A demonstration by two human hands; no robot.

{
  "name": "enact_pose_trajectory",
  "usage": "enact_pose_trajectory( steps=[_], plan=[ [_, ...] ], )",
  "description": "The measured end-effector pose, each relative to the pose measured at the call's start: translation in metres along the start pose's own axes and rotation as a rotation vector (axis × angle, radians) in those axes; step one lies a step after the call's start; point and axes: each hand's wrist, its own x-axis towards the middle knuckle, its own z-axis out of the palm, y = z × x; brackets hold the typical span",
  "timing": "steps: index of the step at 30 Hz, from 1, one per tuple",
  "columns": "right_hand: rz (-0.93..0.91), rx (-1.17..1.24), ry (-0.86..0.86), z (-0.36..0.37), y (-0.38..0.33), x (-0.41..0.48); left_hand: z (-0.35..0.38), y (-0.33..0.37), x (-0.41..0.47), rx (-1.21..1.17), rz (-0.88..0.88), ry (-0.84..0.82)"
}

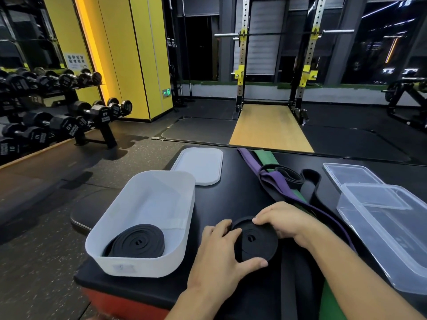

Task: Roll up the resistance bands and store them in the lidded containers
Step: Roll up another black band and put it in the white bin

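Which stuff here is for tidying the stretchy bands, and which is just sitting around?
For the job:
- black band coil, gripped by left hand and right hand
- rolled black band in white plastic tub
- flat white lid
- loose purple band, green band
- clear plastic container, clear lid

Just lying about:
- black dumbbells
- steel squat rack

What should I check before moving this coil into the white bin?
1. Grip: left hand and right hand both hold the coil: ok.
2. Coil finished: a black strip runs from under it toward the near edge; whether it is the tail: cannot tell.
3. Bin open, lid lying behind it: ok.
4. Room in bin: stored coil fills only the near end: ok.
5. Purple band clear of the right hand: it passes close beside the wrist: cannot tell.
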Motion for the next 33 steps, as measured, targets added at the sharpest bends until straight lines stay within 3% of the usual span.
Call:
enact_pose_trajectory(
  steps=[6, 16, 22, 33],
  plan=[
    [0.045, 0.011, 0.035, 0.005, -0.005, 0.006, -0.003, 0.003, 0.000, 0.053, 0.035, -0.008],
    [-0.120, -0.045, 0.047, 0.008, 0.001, 0.012, -0.003, 0.004, -0.001, 0.073, 0.052, 0.000],
    [-0.075, 0.020, -0.137, -0.002, 0.002, 0.005, -0.005, 0.006, -0.003, 0.067, 0.048, -0.009],
    [-0.208, 0.100, 0.016, 0.008, 0.021, 0.004, -0.001, 0.004, -0.004, -0.049, 0.000, 0.029]
  ],
)
